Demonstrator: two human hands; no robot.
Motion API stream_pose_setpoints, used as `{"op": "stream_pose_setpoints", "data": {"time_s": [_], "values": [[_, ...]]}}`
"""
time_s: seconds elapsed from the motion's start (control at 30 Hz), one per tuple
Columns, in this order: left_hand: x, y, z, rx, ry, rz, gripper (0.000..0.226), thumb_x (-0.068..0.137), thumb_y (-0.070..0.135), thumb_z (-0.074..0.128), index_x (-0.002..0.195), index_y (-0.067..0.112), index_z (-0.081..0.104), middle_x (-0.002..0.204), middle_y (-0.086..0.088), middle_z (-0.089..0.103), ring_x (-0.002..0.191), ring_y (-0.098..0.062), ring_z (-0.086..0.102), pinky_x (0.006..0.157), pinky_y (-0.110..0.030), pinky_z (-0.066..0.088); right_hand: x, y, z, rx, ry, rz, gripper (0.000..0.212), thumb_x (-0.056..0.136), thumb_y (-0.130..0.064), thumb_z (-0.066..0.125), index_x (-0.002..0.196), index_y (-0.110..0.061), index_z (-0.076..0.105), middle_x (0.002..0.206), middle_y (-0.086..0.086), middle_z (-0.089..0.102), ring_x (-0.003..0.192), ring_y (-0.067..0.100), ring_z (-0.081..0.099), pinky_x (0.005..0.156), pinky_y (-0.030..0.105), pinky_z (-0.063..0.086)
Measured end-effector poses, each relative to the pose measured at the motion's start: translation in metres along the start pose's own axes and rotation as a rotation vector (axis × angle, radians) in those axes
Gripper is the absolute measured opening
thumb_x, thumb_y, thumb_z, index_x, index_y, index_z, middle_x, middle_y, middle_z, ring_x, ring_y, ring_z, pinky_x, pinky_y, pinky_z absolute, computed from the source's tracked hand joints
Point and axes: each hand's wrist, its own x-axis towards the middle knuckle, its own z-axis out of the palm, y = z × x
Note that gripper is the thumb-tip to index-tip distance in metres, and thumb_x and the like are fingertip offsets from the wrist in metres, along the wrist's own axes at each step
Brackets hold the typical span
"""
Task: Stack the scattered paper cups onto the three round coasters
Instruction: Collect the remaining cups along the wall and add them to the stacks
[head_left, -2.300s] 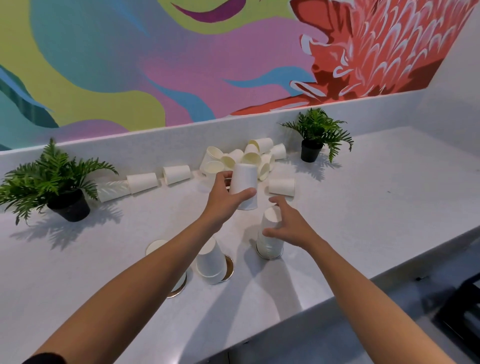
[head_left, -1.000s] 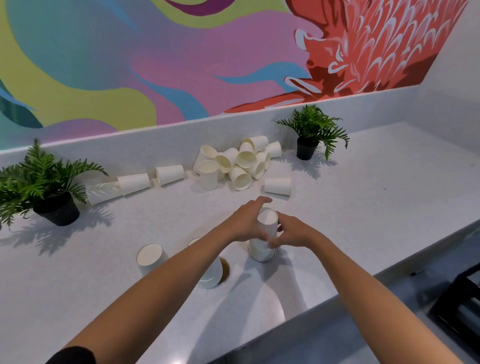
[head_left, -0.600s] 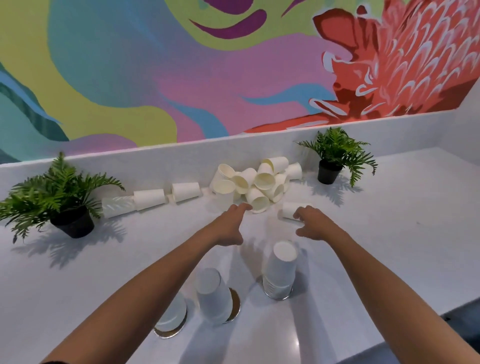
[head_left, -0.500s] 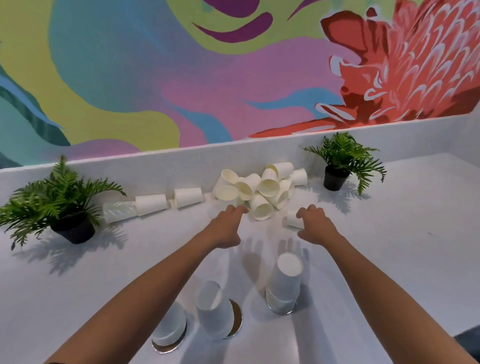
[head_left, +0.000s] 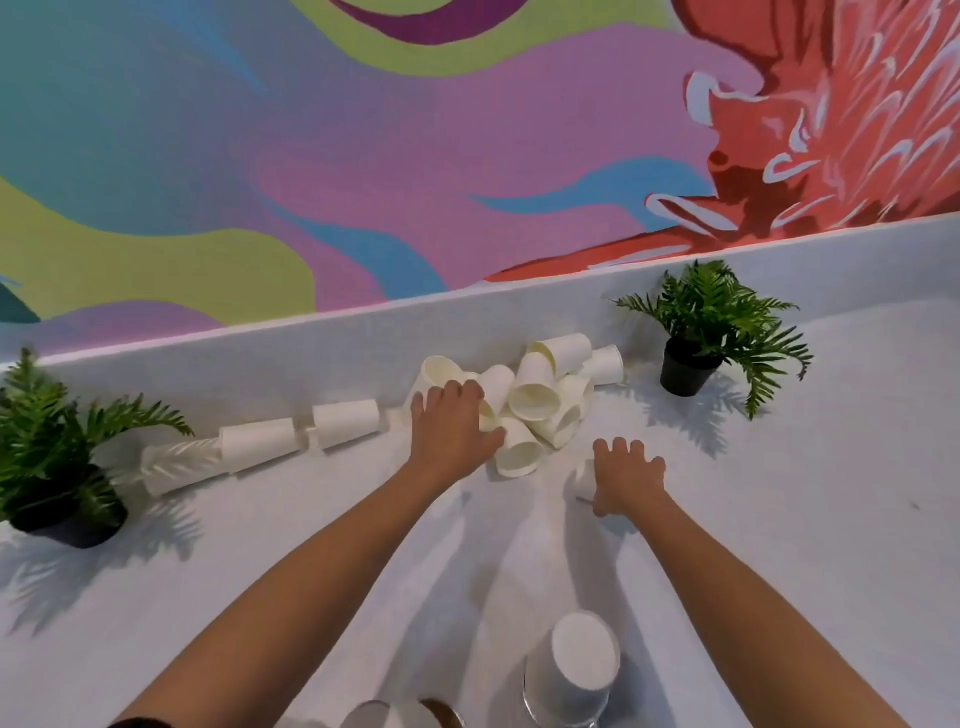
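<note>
The right hand (head_left: 628, 478) lies palm-down over a lone cup (head_left: 584, 481) that rests on its side on the counter (head_left: 810, 519). Its fingers spread across the cup's far side and its thumb sits at the near side. Only the cup's left end shows, and whether the hand has closed on it cannot be told.

The left hand (head_left: 451, 427) rests on the left part of the pile of cups (head_left: 540, 400), which lies against the back ledge just beyond and left of the right hand. Its fingers bend over 1 cup's top and its thumb reaches out to another, but a firm hold cannot be told.

Left of the pile, a row of 3 cups (head_left: 257, 444) lies on its side.

Near the person, an upside-down stack of cups (head_left: 571, 670) stands at the bottom edge, well apart from both hands. Just left of it is a gold coaster (head_left: 444, 711), partly cut off.

2 potted ferns stand on the counter, the left fern (head_left: 52, 457) and the right fern (head_left: 711, 327), below a bright mural (head_left: 363, 156).
</note>
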Motion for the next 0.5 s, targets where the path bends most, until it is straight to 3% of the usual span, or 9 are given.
{"op": "stream_pose_setpoints", "data": {"time_s": [0.23, 0.5], "values": [[0.044, 0.044, 0.009, -0.171, -0.036, -0.101, 0.070, 0.076, 0.062, 0.064, 0.125, 0.016, 0.046, 0.127, -0.005, 0.054, 0.116, -0.026, 0.051, 0.094, -0.040, 0.046, 0.027, 0.009, 0.004, 0.063, -0.059, 0.004, 0.063, 0.081, -0.034, 0.066, 0.133, -0.017, 0.034, 0.133, 0.006, 0.043, 0.125, 0.027, 0.039, 0.098, 0.044, 0.038], [0.077, 0.076, 0.035, -0.129, -0.084, -0.168, 0.084, 0.072, 0.062, 0.069, 0.131, 0.012, 0.036, 0.130, -0.009, 0.048, 0.119, -0.027, 0.048, 0.089, -0.036, 0.047, 0.045, 0.014, 0.001, 0.103, -0.107, 0.010, 0.066, 0.078, -0.031, 0.067, 0.134, -0.018, 0.033, 0.131, 0.006, 0.045, 0.124, 0.027, 0.042, 0.095, 0.041, 0.036]]}}
